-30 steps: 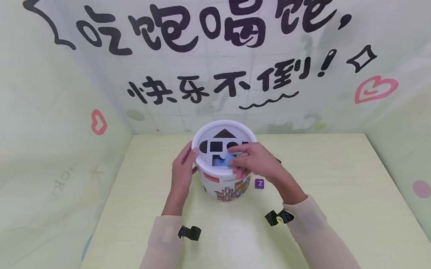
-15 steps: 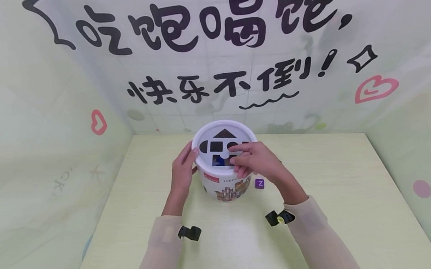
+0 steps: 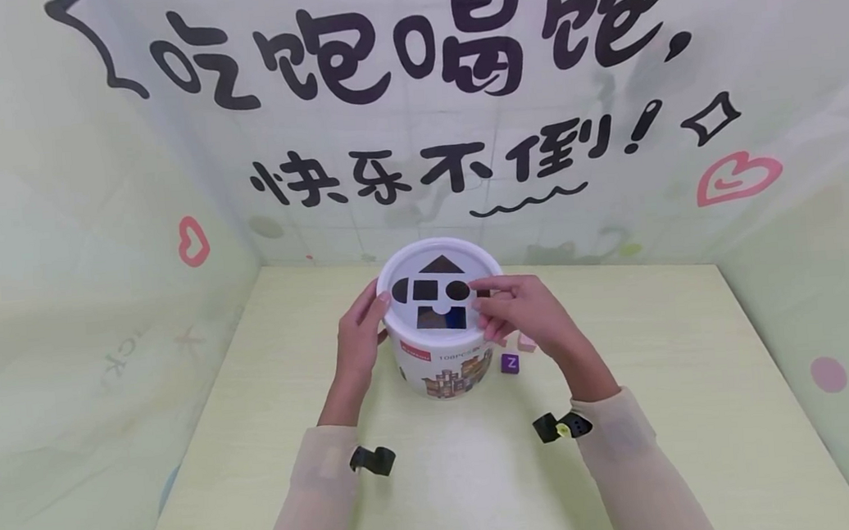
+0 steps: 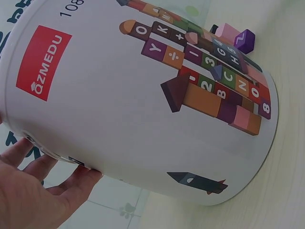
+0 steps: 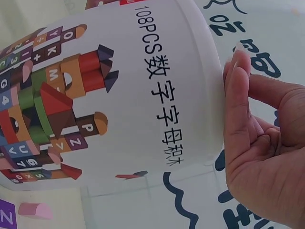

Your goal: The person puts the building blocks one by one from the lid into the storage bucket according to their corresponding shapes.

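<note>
A white bucket [image 3: 442,362] printed with coloured toy blocks stands upright on the table, its lid [image 3: 404,318] pierced by shaped holes. My left hand [image 3: 359,335] holds it from the left, thumb on the lid's rim and fingers against the side. In the left wrist view these fingers [image 4: 76,183] lie along the wall. My right hand [image 3: 524,307] hovers at the right rim, fingers loosely bent, with nothing seen between them. Something blue shows inside the arch-shaped hole. Right of the bucket lie a purple block [image 3: 509,363] marked Z and a pink block [image 5: 35,210], partly hidden in the head view.
The pale wooden table [image 3: 455,493] reaches back to a fabric backdrop [image 3: 363,236] with large black lettering. Similar fabric hangs on both sides. Each wrist carries a black camera strap [image 3: 372,461].
A light-blue block in my right fingers dropped through the arch-shaped hole. The right hand then moved slightly right, baring the round hole and the pink block. My left hand stayed put.
</note>
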Motion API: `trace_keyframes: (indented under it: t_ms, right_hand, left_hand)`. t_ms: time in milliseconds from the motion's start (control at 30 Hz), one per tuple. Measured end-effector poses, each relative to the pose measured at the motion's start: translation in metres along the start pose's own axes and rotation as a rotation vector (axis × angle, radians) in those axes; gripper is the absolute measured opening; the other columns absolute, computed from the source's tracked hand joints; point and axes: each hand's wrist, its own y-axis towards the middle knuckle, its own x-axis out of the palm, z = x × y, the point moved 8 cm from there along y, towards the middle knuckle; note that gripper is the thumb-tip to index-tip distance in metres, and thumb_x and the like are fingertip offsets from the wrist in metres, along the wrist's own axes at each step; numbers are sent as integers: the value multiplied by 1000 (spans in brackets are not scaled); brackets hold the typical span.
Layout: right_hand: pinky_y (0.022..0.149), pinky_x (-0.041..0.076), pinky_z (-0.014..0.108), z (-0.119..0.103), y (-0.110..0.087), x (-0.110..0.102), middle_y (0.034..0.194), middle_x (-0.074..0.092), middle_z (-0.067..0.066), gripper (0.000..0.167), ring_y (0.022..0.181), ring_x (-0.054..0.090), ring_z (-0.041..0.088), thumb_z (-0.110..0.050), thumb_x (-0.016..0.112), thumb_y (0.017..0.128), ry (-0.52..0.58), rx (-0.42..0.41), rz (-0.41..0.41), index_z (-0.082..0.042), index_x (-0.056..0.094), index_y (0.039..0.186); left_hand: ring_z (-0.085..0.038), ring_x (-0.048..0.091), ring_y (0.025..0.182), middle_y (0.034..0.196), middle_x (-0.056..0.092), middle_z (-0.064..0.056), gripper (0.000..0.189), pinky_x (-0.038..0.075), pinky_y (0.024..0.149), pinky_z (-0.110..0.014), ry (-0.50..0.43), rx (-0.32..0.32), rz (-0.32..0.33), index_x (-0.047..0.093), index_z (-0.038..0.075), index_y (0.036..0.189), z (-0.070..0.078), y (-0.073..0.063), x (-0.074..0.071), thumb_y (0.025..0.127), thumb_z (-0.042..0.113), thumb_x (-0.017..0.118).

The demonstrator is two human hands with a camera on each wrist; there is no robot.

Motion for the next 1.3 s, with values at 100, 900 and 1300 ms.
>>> trace_keyframes:
  t_ms: [100, 900, 1300]
  right_hand:
    - [61, 61, 39, 0, 0, -4, 77, 67, 15, 39, 58, 65, 20, -14, 67, 91, 22, 0, 13, -4, 61, 128]
    - [62, 61, 33, 24, -1, -46, 75, 68, 8, 38, 58, 65, 16, -16, 65, 92, 52, 16, 152, -5, 62, 128]
    - [65, 61, 32, 40, -2, -59, 75, 68, 7, 41, 60, 66, 13, -14, 63, 93, 46, 23, 172, 1, 57, 131]
  left_hand:
    - [-20, 55, 123, 141, 54, 6, 50, 52, 97, -47, 1, 2, 0, 52, 35, 140, 0, 0, 0, 94, 54, 56]
    - [-19, 56, 122, 141, 54, 7, 55, 52, 96, -47, 8, 20, 3, 52, 37, 140, 0, 0, 0, 91, 60, 56]
    - [-20, 56, 123, 142, 54, 6, 52, 52, 96, -47, 9, 22, 2, 51, 36, 140, 2, -1, 0, 93, 56, 55]
